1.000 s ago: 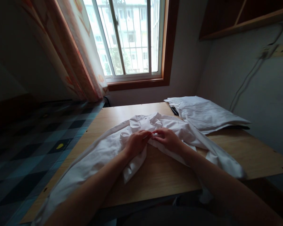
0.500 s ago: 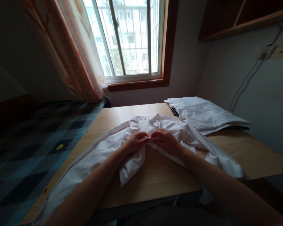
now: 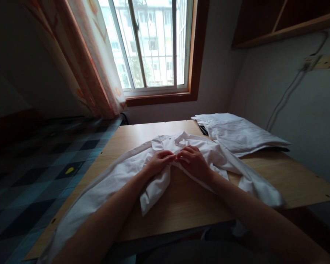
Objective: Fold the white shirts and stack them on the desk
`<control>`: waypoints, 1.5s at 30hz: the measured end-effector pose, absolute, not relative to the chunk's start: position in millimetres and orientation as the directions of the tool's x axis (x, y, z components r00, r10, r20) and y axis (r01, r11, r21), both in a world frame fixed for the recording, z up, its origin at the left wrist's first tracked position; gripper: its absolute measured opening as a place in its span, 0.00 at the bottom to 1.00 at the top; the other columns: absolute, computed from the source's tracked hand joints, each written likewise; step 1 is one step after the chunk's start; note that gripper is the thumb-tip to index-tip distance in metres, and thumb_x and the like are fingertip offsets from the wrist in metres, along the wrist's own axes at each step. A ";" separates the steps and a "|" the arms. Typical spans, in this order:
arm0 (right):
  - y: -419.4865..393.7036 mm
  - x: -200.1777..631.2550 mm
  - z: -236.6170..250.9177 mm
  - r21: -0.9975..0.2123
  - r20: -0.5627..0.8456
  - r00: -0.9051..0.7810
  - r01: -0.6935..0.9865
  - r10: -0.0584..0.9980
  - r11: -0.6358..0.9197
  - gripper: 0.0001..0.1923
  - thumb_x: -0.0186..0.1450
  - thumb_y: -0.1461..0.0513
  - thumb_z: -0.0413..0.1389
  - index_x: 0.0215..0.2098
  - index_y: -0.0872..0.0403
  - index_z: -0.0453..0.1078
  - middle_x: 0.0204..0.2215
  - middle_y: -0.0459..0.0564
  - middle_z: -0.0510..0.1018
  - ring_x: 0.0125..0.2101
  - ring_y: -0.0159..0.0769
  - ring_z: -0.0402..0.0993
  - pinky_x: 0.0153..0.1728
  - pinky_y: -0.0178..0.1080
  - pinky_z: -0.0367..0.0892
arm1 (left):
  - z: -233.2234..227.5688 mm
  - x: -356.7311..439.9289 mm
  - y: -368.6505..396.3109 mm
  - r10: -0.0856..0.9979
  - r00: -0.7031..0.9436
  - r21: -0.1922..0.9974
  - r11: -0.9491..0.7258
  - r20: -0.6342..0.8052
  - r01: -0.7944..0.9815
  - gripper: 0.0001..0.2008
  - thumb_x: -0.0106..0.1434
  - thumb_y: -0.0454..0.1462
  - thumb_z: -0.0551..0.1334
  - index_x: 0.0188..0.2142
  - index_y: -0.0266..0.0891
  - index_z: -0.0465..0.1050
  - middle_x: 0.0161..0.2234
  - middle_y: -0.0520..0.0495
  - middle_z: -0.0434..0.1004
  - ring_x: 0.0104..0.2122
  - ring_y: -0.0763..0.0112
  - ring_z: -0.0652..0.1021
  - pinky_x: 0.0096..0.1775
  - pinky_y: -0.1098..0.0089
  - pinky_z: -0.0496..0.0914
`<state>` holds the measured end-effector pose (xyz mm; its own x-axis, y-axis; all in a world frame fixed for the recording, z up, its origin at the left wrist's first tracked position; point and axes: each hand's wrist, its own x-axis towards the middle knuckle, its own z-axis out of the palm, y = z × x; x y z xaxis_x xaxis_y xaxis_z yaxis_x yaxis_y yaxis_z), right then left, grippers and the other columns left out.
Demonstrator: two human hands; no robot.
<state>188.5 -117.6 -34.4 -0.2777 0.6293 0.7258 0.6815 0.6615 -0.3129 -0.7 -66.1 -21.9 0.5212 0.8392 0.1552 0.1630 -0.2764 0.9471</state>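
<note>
A white shirt (image 3: 165, 161) lies spread and rumpled across the wooden tabletop (image 3: 198, 205), collar end toward the window, its front edges meeting at the middle while the lower flaps hang apart. Judging from this, the front is only partly closed near the top, and the rest down to the hem looks left to do. The left hand (image 3: 158, 163) and right hand (image 3: 194, 161) meet at that seam, fingers (image 3: 169, 158) curled nearly closed, pinching the cloth edges together. A second folded white cloth (image 3: 236, 134) rests further right.
</note>
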 end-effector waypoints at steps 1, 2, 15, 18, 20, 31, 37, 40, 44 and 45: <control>-118.6 188.2 -33.4 -0.267 0.738 -0.291 0.703 0.608 0.660 0.03 0.67 0.65 0.58 0.35 0.51 0.73 0.35 0.49 0.79 0.41 0.40 0.72 0.48 0.44 0.62 | -21.8 0.6 -66.9 0.845 0.510 0.953 -0.268 0.162 0.141 0.19 0.53 0.51 0.67 0.29 0.35 0.77 0.27 0.50 0.75 0.30 0.71 0.71 0.34 0.72 0.65; -119.4 188.1 -32.7 -0.226 0.749 -0.304 0.717 0.588 0.659 0.04 0.68 0.65 0.57 0.35 0.51 0.73 0.36 0.49 0.79 0.42 0.40 0.72 0.49 0.44 0.61 | -21.7 1.9 -67.9 0.847 0.503 0.957 -0.264 0.169 0.123 0.20 0.53 0.52 0.67 0.29 0.35 0.76 0.26 0.51 0.74 0.29 0.71 0.71 0.34 0.72 0.64; -123.3 183.3 -38.8 -0.212 0.769 -0.263 0.756 0.583 0.619 0.05 0.69 0.64 0.54 0.35 0.51 0.72 0.36 0.49 0.79 0.40 0.41 0.71 0.47 0.44 0.61 | -21.6 10.0 -77.2 0.872 0.437 0.946 -0.300 0.219 0.125 0.20 0.55 0.53 0.65 0.25 0.37 0.72 0.24 0.52 0.71 0.28 0.72 0.69 0.33 0.72 0.64; -120.7 180.8 -41.3 -0.346 0.762 -0.161 0.718 0.627 0.604 0.02 0.66 0.64 0.58 0.36 0.51 0.71 0.34 0.49 0.78 0.38 0.42 0.72 0.44 0.44 0.64 | -20.7 9.9 -78.8 0.887 0.401 0.945 -0.301 0.229 0.125 0.21 0.54 0.54 0.65 0.24 0.37 0.72 0.23 0.52 0.70 0.26 0.73 0.68 0.32 0.72 0.63; -119.1 180.3 -41.6 -0.407 0.755 -0.124 0.681 0.644 0.609 0.02 0.65 0.64 0.60 0.36 0.51 0.71 0.33 0.49 0.78 0.37 0.42 0.72 0.42 0.43 0.65 | -20.7 9.7 -79.6 0.888 0.392 0.941 -0.312 0.238 0.134 0.22 0.54 0.55 0.65 0.23 0.37 0.72 0.21 0.53 0.69 0.25 0.73 0.67 0.30 0.72 0.62; -119.0 185.3 -40.3 -0.233 0.768 -0.293 0.700 0.569 0.675 0.05 0.69 0.65 0.55 0.37 0.51 0.73 0.35 0.49 0.78 0.38 0.40 0.72 0.45 0.43 0.63 | -23.4 9.3 -77.4 0.883 0.419 0.955 -0.278 0.210 0.108 0.23 0.51 0.56 0.67 0.23 0.37 0.74 0.23 0.51 0.74 0.27 0.71 0.71 0.34 0.71 0.66; -122.1 188.5 -33.4 -0.198 0.753 -0.333 0.708 0.568 0.678 0.06 0.70 0.64 0.53 0.37 0.51 0.72 0.37 0.50 0.79 0.40 0.40 0.71 0.46 0.44 0.62 | -18.8 8.7 -75.8 0.917 0.357 0.977 -0.208 0.178 0.046 0.24 0.49 0.57 0.69 0.25 0.37 0.75 0.24 0.52 0.73 0.27 0.72 0.71 0.33 0.71 0.66; -121.6 191.3 -27.9 -0.325 0.786 -0.203 0.668 0.584 0.669 0.06 0.69 0.63 0.52 0.37 0.51 0.70 0.37 0.51 0.79 0.41 0.41 0.73 0.47 0.44 0.64 | -13.8 3.5 -69.9 0.950 0.261 0.983 -0.183 0.172 0.019 0.27 0.48 0.59 0.68 0.27 0.37 0.75 0.23 0.53 0.72 0.26 0.73 0.69 0.30 0.72 0.64; -114.3 205.1 -18.8 -0.578 0.745 0.067 0.562 0.664 0.591 0.03 0.68 0.61 0.53 0.35 0.50 0.67 0.32 0.49 0.78 0.35 0.40 0.74 0.40 0.42 0.68 | 5.8 -9.4 -63.8 0.944 0.137 0.947 -0.311 0.299 0.077 0.25 0.53 0.59 0.65 0.28 0.37 0.74 0.23 0.53 0.71 0.25 0.73 0.68 0.29 0.73 0.63; -111.6 210.4 -15.3 -0.630 0.724 0.127 0.523 0.678 0.574 0.04 0.67 0.59 0.53 0.35 0.50 0.66 0.31 0.49 0.78 0.34 0.40 0.74 0.38 0.42 0.69 | 12.7 -13.3 -63.3 0.931 0.109 0.927 -0.360 0.349 0.102 0.24 0.54 0.58 0.65 0.28 0.37 0.74 0.23 0.53 0.70 0.26 0.74 0.68 0.29 0.73 0.63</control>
